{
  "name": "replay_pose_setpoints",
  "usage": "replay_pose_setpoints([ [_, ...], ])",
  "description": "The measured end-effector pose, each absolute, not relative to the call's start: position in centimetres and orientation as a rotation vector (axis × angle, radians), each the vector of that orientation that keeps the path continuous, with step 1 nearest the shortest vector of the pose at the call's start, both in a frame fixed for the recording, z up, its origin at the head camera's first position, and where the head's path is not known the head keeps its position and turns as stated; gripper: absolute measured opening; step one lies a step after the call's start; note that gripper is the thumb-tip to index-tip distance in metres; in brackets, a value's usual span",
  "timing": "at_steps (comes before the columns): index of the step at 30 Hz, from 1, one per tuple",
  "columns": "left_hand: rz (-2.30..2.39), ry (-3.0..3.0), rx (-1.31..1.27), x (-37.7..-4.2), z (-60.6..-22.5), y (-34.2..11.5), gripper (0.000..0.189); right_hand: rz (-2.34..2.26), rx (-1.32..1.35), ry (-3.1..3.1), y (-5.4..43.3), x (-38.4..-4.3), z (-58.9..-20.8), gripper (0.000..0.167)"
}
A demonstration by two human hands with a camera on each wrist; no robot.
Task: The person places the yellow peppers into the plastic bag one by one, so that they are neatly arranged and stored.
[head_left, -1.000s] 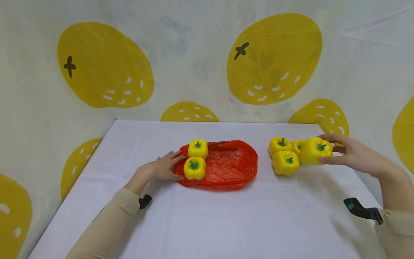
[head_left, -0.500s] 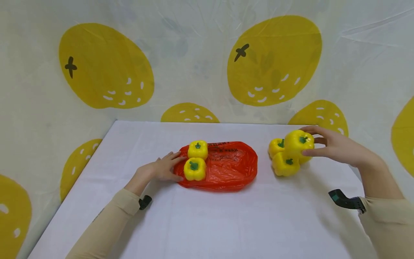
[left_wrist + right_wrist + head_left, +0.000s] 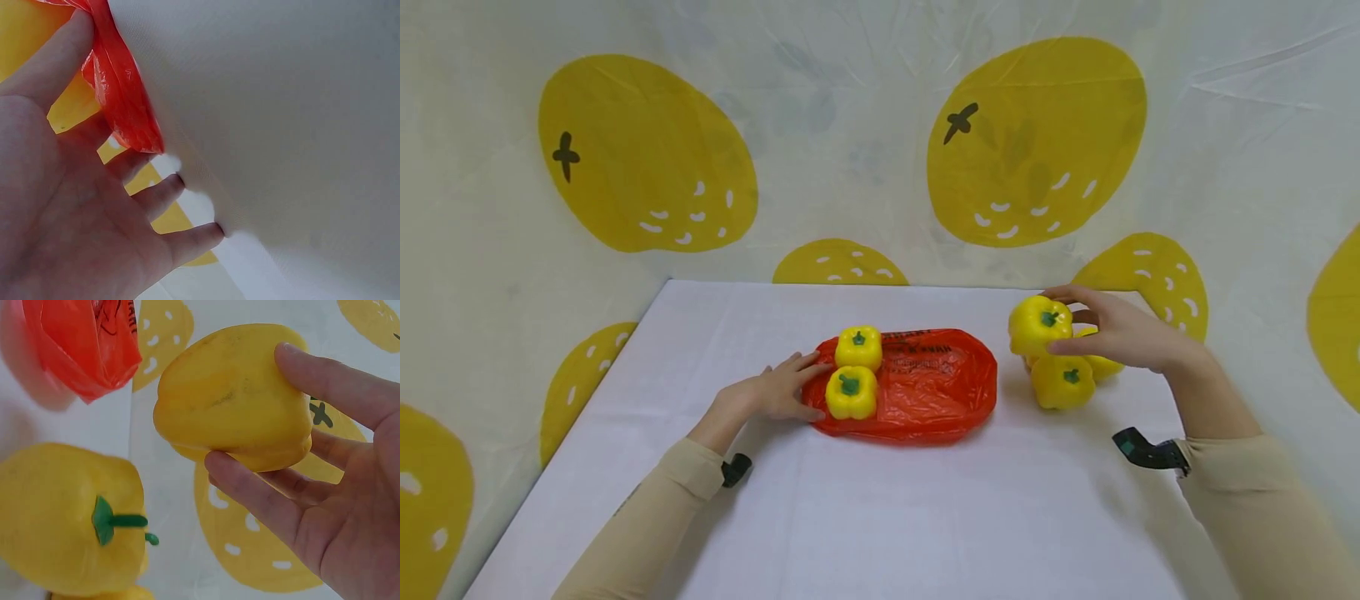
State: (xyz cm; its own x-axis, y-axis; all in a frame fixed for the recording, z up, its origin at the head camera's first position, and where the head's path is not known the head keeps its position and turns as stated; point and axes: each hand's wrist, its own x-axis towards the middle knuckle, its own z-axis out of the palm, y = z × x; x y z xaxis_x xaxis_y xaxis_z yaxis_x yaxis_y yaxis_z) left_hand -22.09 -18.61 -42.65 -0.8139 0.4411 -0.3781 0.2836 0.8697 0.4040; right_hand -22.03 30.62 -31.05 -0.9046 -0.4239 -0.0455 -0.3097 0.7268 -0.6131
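Note:
My right hand (image 3: 1123, 332) holds a yellow bell pepper (image 3: 1032, 329) between thumb and fingers, raised above the table. The right wrist view shows the thumb on one side of this pepper (image 3: 231, 400) and fingertips on the other. Under and beside it, a front yellow bell pepper (image 3: 1062, 385) stands stem up, and others are partly hidden. My left hand (image 3: 781, 388) rests with spread fingers at the left end of a flat red plastic bag (image 3: 940, 396). Two yellow bell peppers, a rear one (image 3: 859, 346) and a front one (image 3: 852, 396), sit on that end, beside the fingers.
A white cloth-covered table (image 3: 880, 517) lies beneath everything. Behind it hangs a pale curtain (image 3: 842, 125) printed with large yellow fruit. Each wrist carries a small black camera mount, such as the left mount (image 3: 737, 470) and the right mount (image 3: 1150, 452).
My right hand has carried its bell pepper leftward and slightly away from me, from the right side of the pepper group across to its left side. The left hand has stayed put.

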Motion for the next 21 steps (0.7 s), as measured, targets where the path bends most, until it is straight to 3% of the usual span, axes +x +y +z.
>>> replay_pose_setpoints([
  [21,0.464,2.575,0.552,-22.0,-42.6,-18.6,0.085,-1.029,-0.554,2.665,25.4,-23.2,-31.8,0.081],
])
